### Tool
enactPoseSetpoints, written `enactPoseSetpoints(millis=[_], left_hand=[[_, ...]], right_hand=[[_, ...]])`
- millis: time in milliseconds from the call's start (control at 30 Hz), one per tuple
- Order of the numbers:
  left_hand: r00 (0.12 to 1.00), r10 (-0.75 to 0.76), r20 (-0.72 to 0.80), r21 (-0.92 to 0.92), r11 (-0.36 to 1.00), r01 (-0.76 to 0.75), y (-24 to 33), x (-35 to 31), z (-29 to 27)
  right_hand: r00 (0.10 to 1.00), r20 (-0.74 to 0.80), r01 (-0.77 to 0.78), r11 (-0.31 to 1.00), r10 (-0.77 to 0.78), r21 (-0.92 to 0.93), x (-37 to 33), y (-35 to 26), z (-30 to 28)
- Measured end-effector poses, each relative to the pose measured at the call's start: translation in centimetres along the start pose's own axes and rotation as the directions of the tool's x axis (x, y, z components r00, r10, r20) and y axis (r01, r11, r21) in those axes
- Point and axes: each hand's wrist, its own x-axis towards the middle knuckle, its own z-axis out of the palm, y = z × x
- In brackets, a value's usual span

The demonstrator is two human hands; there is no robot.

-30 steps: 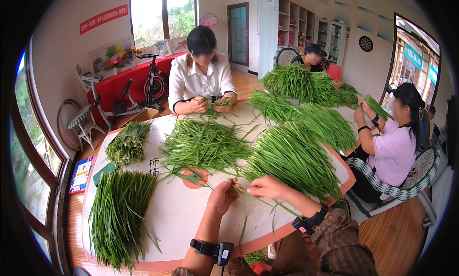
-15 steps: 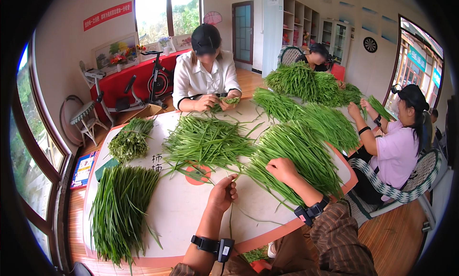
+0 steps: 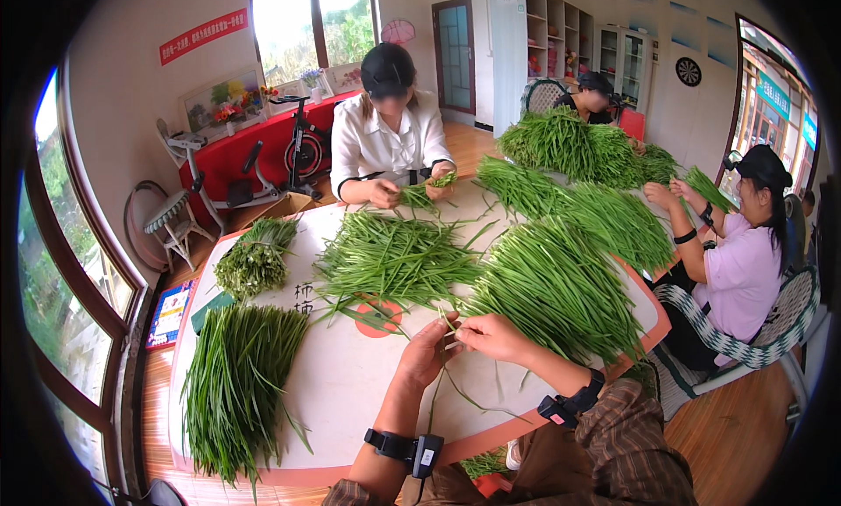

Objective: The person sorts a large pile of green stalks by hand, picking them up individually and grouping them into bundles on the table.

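Note:
Over the near middle of the table (image 3: 350, 383), my left hand (image 3: 425, 353) pinches a few thin garlic chives (image 3: 443, 318), their pale ends sticking up past the fingertips and long leaves hanging below. My right hand (image 3: 492, 336) is closed right beside it, thumb and finger pinched on the same stalks. Just beyond the right hand lies a big heap of garlic chives (image 3: 556, 283). Another loose heap (image 3: 394, 256) spreads at the centre. To the left are a dark green pile (image 3: 241, 383) and a smaller bunch (image 3: 257, 265) with pale ends toward me.
Across the table a person in a white shirt (image 3: 394, 147) handles chives. At the right, a person in pink (image 3: 745, 252) sits in a woven chair (image 3: 745, 353) holding a bunch. A third person (image 3: 589, 103) sits behind more piled chives (image 3: 569, 151). Windows line the left.
My right hand has come left from the big heap to meet my left hand at the stalks. The view has shifted slightly. The person in white has parted their hands a little.

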Motion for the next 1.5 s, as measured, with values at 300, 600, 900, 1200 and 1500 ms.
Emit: enactPoseSetpoints(millis=[300,600,900,1200,1500], left_hand=[[0.986,-0.002,0.165,0.037,0.999,-0.004,0.3,-0.3,0.4],[0.993,0.057,-0.108,-0.413,0.905,-0.097,1.6,0.1,-1.9],[0.994,0.008,-0.108,-0.204,0.978,-0.030,1.2,-0.4,-0.7],[0.996,-0.011,-0.083,-0.095,0.995,0.003,1.2,-0.4,0.2],[0.998,-0.067,-0.005,-0.045,0.997,0.067,1.3,-0.7,1.1]], right_hand=[[0.997,0.044,-0.065,0.976,0.057,0.208,-0.1,0.6,0.3],[0.868,0.423,-0.256,0.964,0.261,-0.070,-2.1,1.4,-3.9],[0.969,-0.222,-0.227,0.748,0.109,-0.624,0.6,4.6,-5.6],[0.951,-0.280,-0.250,0.863,0.133,-0.439,0.4,5.4,-6.8],[0.967,-0.256,-0.059,0.975,0.003,-0.213,-0.3,1.3,-2.4]])
